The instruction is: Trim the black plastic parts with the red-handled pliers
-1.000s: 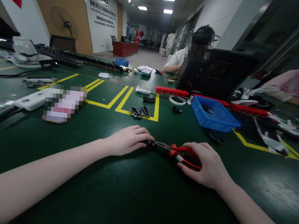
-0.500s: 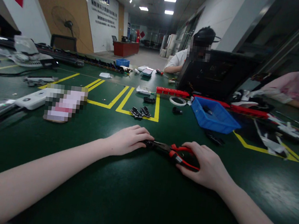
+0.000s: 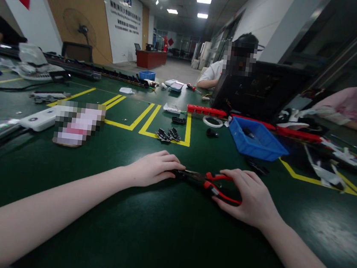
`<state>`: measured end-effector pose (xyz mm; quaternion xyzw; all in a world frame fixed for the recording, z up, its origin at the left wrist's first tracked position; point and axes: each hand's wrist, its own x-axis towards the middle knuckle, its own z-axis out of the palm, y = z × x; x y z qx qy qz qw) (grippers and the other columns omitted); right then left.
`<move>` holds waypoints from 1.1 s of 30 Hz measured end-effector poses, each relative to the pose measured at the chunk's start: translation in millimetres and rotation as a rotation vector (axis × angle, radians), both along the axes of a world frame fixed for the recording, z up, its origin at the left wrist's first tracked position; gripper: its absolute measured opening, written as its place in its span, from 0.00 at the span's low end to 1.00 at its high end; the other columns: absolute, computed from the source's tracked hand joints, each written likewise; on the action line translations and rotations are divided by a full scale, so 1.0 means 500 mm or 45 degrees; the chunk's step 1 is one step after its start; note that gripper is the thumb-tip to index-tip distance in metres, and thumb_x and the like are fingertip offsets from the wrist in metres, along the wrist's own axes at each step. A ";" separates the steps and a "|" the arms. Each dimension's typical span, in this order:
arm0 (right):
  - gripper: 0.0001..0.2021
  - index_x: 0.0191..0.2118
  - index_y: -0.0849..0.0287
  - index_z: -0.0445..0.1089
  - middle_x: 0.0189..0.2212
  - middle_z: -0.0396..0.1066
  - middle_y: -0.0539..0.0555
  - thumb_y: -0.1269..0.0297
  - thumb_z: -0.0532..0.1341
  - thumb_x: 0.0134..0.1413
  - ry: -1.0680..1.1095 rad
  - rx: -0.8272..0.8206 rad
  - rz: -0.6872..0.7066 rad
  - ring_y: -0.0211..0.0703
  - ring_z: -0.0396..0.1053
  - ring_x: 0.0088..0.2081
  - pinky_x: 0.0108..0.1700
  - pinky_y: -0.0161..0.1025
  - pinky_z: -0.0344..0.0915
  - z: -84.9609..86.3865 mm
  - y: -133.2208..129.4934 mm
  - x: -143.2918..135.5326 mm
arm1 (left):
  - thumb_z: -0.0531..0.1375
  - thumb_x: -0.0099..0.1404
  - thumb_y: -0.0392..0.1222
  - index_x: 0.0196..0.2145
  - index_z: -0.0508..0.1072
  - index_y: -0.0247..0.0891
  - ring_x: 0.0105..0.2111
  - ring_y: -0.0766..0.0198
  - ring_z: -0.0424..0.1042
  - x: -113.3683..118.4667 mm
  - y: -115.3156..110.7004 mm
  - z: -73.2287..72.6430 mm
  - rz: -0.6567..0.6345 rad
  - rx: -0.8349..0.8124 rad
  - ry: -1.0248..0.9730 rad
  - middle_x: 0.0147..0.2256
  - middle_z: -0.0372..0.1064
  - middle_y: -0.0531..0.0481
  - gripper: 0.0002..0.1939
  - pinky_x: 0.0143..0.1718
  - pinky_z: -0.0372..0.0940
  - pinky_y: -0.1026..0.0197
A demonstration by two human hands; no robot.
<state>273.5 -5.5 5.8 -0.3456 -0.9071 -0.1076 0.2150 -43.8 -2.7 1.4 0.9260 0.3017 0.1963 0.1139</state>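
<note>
My left hand (image 3: 157,169) pinches a small black part (image 3: 178,174) just above the green table (image 3: 160,235). My right hand (image 3: 250,198) is wrapped round the red and black handles of long-nose pliers (image 3: 213,184), which are spread apart. The plier jaws point left and meet the black part at my left fingertips; whether they grip it cannot be made out. Beyond my hands, small black pieces (image 3: 168,135) lie within a yellow tape outline, with another black piece (image 3: 178,120) behind them.
A blue bin (image 3: 254,145) stands at the right, with a black piece (image 3: 257,165) before it. Red strips (image 3: 207,111) and a white ring (image 3: 212,121) lie farther back. At left are a phone (image 3: 81,127) and a white power strip (image 3: 40,118). People sit across the table and at right.
The plier handles have spread wider and my right hand has moved slightly right. My left hand stays almost in place on the black part.
</note>
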 end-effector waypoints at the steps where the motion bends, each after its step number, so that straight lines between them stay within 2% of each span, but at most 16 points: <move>1: 0.25 0.50 0.59 0.65 0.42 0.73 0.58 0.52 0.64 0.48 0.004 0.011 0.007 0.52 0.71 0.42 0.46 0.49 0.65 0.000 0.000 0.000 | 0.56 0.69 0.36 0.56 0.65 0.41 0.50 0.56 0.65 0.000 0.000 0.000 -0.001 0.000 -0.003 0.51 0.67 0.46 0.18 0.50 0.64 0.52; 10: 0.26 0.51 0.60 0.63 0.43 0.73 0.59 0.51 0.64 0.49 -0.005 0.065 0.043 0.52 0.70 0.43 0.48 0.50 0.63 0.001 0.000 -0.002 | 0.55 0.70 0.35 0.59 0.64 0.43 0.51 0.56 0.64 -0.004 0.002 -0.007 0.024 0.036 0.015 0.52 0.69 0.47 0.20 0.49 0.66 0.53; 22: 0.25 0.51 0.57 0.64 0.42 0.74 0.57 0.51 0.63 0.49 -0.016 0.027 0.025 0.52 0.72 0.43 0.56 0.58 0.56 0.001 0.003 0.001 | 0.56 0.70 0.37 0.59 0.64 0.42 0.49 0.57 0.67 -0.003 0.000 -0.006 0.054 0.048 0.025 0.49 0.70 0.45 0.20 0.48 0.67 0.54; 27: 0.22 0.47 0.59 0.66 0.40 0.74 0.58 0.51 0.63 0.50 -0.058 -0.030 -0.029 0.52 0.71 0.42 0.58 0.60 0.54 0.003 0.004 -0.005 | 0.56 0.70 0.40 0.53 0.68 0.38 0.51 0.58 0.68 -0.001 0.001 -0.009 0.063 0.017 -0.033 0.54 0.67 0.46 0.14 0.51 0.66 0.53; 30: 0.21 0.46 0.58 0.67 0.39 0.74 0.57 0.50 0.63 0.49 -0.044 -0.051 -0.034 0.53 0.71 0.41 0.57 0.60 0.55 0.005 0.003 -0.006 | 0.56 0.70 0.40 0.47 0.71 0.37 0.50 0.59 0.69 -0.001 0.001 -0.008 0.064 -0.001 -0.037 0.52 0.68 0.46 0.10 0.51 0.66 0.54; 33: 0.21 0.46 0.58 0.67 0.39 0.74 0.57 0.50 0.63 0.49 -0.037 -0.071 -0.028 0.52 0.71 0.41 0.57 0.60 0.56 0.005 0.003 -0.006 | 0.56 0.71 0.39 0.47 0.71 0.37 0.49 0.59 0.69 -0.001 0.000 -0.006 0.053 0.000 -0.024 0.51 0.69 0.47 0.09 0.50 0.67 0.54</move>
